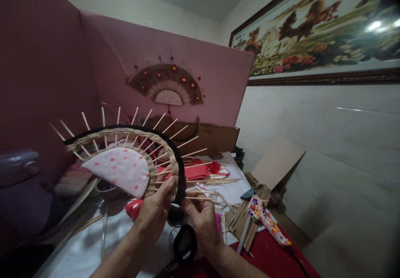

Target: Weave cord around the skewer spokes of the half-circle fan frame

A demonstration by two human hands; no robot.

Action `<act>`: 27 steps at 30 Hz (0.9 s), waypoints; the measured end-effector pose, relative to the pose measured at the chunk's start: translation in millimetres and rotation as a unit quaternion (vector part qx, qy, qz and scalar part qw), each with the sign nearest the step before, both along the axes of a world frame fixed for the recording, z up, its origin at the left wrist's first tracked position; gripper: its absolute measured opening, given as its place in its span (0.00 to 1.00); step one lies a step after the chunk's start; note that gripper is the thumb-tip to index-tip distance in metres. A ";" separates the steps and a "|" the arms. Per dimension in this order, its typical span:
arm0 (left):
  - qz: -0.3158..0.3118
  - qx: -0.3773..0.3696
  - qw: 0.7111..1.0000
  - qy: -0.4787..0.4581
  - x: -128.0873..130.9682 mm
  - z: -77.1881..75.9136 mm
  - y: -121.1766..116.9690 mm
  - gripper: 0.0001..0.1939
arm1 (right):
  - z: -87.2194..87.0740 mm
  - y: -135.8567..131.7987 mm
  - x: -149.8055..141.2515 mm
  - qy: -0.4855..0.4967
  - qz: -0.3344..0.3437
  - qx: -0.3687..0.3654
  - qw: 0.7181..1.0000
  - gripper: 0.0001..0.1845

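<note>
Above the white-covered counter, holding up one half-round fan frame with the left hand, angling that forearm up from the lower left, laying the thumb across the front and tucking the fingers behind, clamping the frame between them. From the lower right, raising the right hand close beside it, curling those fingers and closing them with the thumb on the lower end of one black band. Around that band, seeing at least a dozen pale sticks radiating outward; inside it, two woven bands and one half-moon cloth panel with red dots. Just below the hands, finding one black coil; to its left, one shiny red object. Farther right, noticing one flower-patterned tool trailing one dark cord, then one cardboard sheet leaning against the wall. Beyond, on the pink board, spotting one decorated fan bearing seven small flowers; higher right, one framed picture.
</note>
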State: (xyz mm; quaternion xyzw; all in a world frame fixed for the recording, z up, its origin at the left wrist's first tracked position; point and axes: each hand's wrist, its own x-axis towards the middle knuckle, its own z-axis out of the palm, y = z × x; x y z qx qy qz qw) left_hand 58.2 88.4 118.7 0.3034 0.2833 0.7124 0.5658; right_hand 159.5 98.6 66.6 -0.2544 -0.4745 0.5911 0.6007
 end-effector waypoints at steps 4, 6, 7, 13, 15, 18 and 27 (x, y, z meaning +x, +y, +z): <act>0.003 -0.005 1.000 -0.003 1.8 -0.7 0.7 0.27 | -0.9 -0.2 -1.5 0.021 0.021 0.017 0.999 0.11; 0.001 -0.001 1.000 -0.001 1.3 -0.8 1.2 0.27 | -1.2 0.5 -1.9 0.012 -0.001 0.015 1.000 0.10; -0.001 0.001 1.000 0.001 1.1 -0.9 1.5 0.27 | -1.2 0.7 -2.2 0.006 -0.006 0.009 1.000 0.10; -0.005 0.003 1.000 0.001 0.8 0.3 2.1 0.27 | -6.2 0.8 -4.3 0.013 0.038 -0.005 0.999 0.12; -0.009 0.001 1.000 -0.004 -0.7 0.4 1.8 0.27 | -11.0 1.2 -3.7 0.029 0.008 0.001 1.000 0.13; -0.010 -0.013 1.000 -0.007 -6.4 -2.1 1.2 0.27 | -16.1 3.2 0.5 0.065 -0.038 0.019 0.997 0.17; -0.049 -0.053 0.997 0.002 -28.8 -13.1 -2.8 0.23 | 5.8 25.6 19.4 -0.026 -0.069 0.050 0.996 0.13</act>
